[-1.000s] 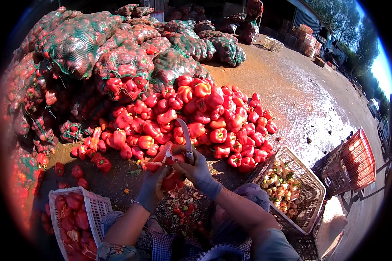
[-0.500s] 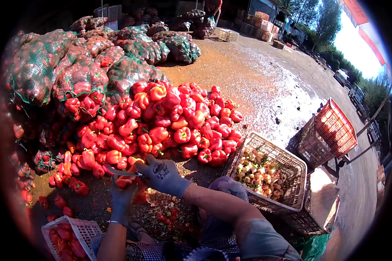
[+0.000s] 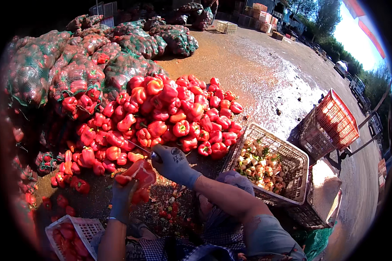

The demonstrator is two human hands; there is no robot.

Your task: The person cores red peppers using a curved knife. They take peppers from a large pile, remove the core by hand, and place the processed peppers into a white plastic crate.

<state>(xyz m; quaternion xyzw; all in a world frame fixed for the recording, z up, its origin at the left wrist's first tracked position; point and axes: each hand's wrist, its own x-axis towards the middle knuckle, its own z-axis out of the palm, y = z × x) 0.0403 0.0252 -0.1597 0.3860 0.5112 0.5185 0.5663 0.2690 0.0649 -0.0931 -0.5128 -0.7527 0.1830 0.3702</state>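
Note:
My left hand (image 3: 123, 195), in a grey-blue glove, is closed around an opened red bell pepper (image 3: 143, 176). Its cut walls spread apart, and the inner side faces up. To the right of it, my gloved right hand (image 3: 173, 165) grips a knife (image 3: 139, 146), whose thin blade points up and left, apart from the pepper. Just beyond both hands lies a large heap of whole red bell peppers (image 3: 181, 128).
At the lower left, a pale crate (image 3: 88, 228) holds red pepper pieces. To my right, a crate (image 3: 297, 174) contains pale cores with green stems. Stacked crates (image 3: 335, 119) stand farther right. Full green mesh sacks (image 3: 30, 69) fill the far left. Scraps litter the ground by my feet.
The knife has lifted off the pepper, moving up and right with my right hand. The pepper now spreads open in my left hand, which has dropped slightly.

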